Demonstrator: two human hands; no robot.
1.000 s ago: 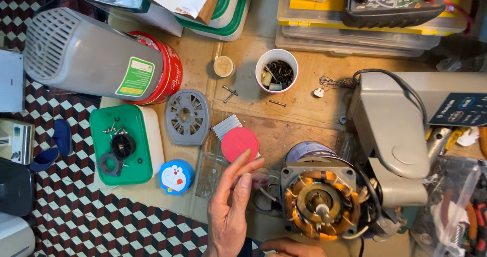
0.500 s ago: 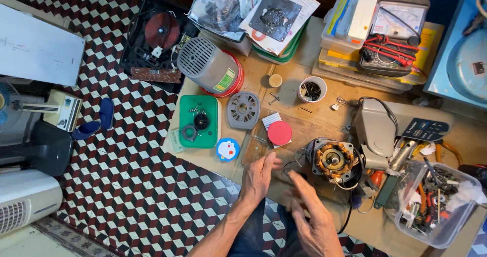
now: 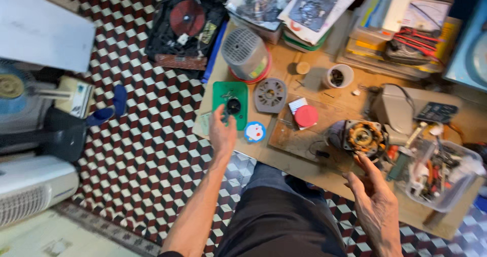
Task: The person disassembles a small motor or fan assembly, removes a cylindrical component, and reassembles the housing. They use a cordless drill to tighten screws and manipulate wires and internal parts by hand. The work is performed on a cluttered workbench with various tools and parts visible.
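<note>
Two hands: left hand (image 3: 223,134) grip over one green tray (image 3: 231,105), contents unclear; right hand (image 3: 374,198) open, empty.

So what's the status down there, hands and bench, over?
Left hand open, reaching onto green tray with small black parts. Right hand open, empty, just below the electric motor. Round sticker lies beside the tray.

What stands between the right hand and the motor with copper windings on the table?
Nothing visible does. The right hand is open just below the motor, with only bare table edge between them.
</note>
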